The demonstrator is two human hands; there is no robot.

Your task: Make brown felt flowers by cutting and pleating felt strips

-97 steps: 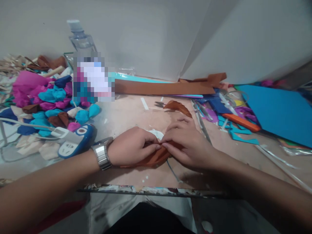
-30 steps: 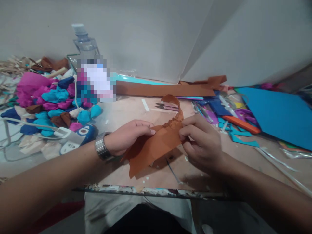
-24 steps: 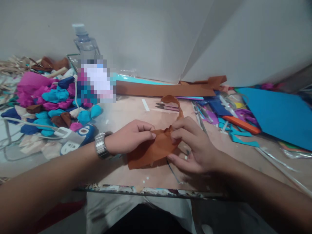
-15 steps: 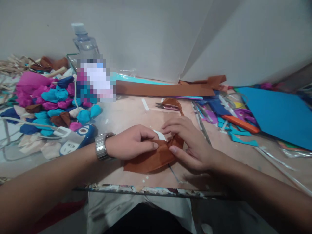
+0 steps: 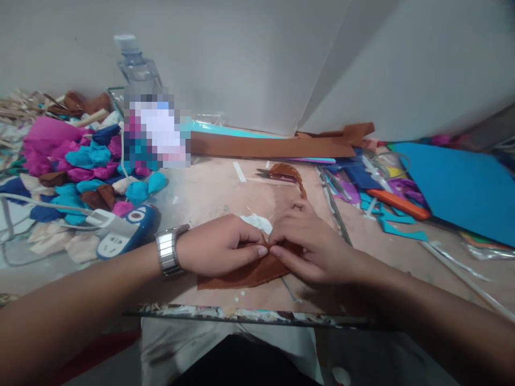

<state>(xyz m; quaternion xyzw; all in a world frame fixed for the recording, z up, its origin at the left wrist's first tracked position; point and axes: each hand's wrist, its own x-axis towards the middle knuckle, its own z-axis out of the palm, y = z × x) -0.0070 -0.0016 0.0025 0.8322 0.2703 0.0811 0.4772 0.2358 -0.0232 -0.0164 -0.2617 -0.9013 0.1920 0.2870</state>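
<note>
My left hand (image 5: 225,244) and right hand (image 5: 309,241) meet with thumbs almost touching, each pinching the brown strip (image 5: 241,279) between thumb and fingers. It lies near the middle of the front edge of the work surface (image 5: 201,198), its flat part spreading below my hands, while its puckered tail curls away beyond my right knuckles and partly covers the snips (image 5: 263,173). Just past my fingertips a white patch (image 5: 257,221) shows. By my left wrist, toward the left edge, sits the blue-and-white socket block (image 5: 116,236), with the heap of coloured bundles (image 5: 88,155) behind it. Along the back edge runs a long brown band (image 5: 261,146); toward the right edge lie an orange cutter (image 5: 398,203) and, by the back right corner, a blue sheet (image 5: 462,187)
</note>
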